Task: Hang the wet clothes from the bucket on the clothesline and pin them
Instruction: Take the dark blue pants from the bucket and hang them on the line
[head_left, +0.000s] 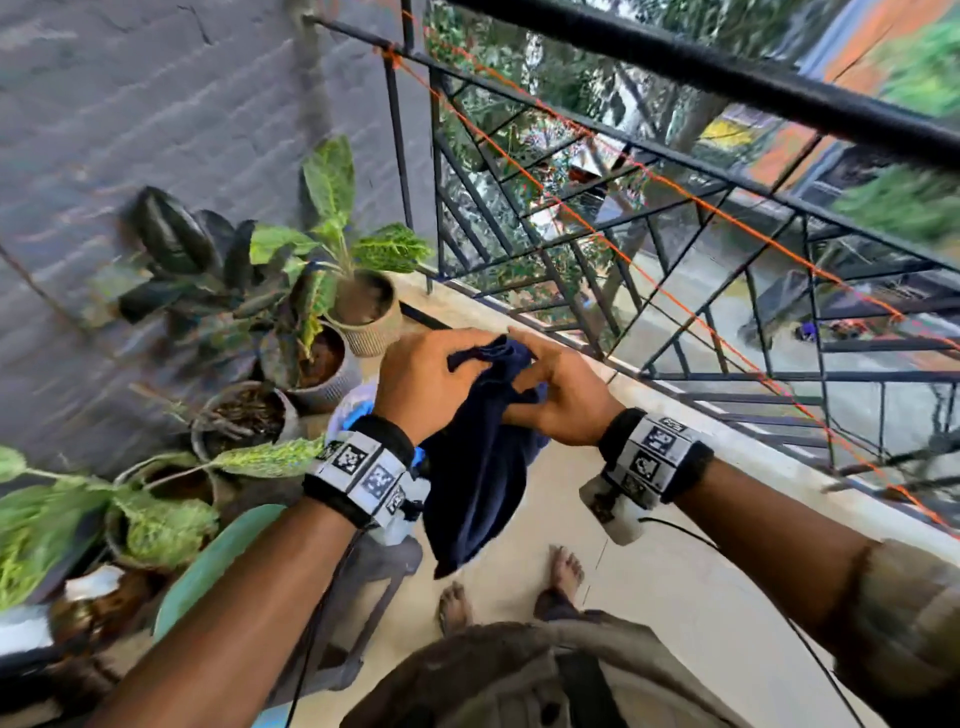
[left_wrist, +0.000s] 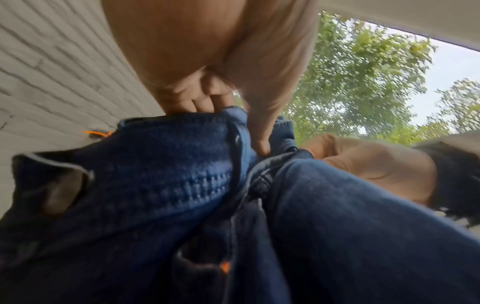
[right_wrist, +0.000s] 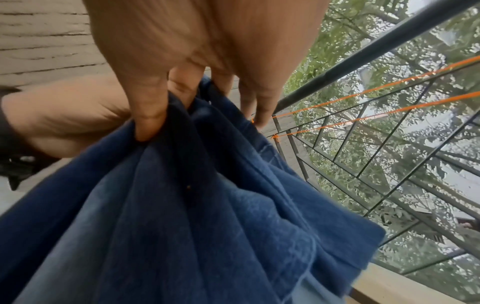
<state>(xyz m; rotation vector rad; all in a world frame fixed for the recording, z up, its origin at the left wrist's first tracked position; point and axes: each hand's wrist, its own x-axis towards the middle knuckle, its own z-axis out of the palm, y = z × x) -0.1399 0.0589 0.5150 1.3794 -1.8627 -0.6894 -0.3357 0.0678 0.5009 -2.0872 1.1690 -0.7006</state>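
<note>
A dark blue garment hangs between both hands at chest height over the balcony floor. My left hand grips its bunched top edge; in the left wrist view the fingers curl over the blue cloth. My right hand pinches the same top edge, thumb pressed into the fabric. The orange clothesline runs along the black railing, beyond and above the hands. Under the cloth a pale blue bucket is partly hidden.
Several potted plants stand along the grey brick wall on the left. The black metal railing and its pale ledge close the right side. A grey stool and a green item sit below my left arm. My bare feet stand on the tiles.
</note>
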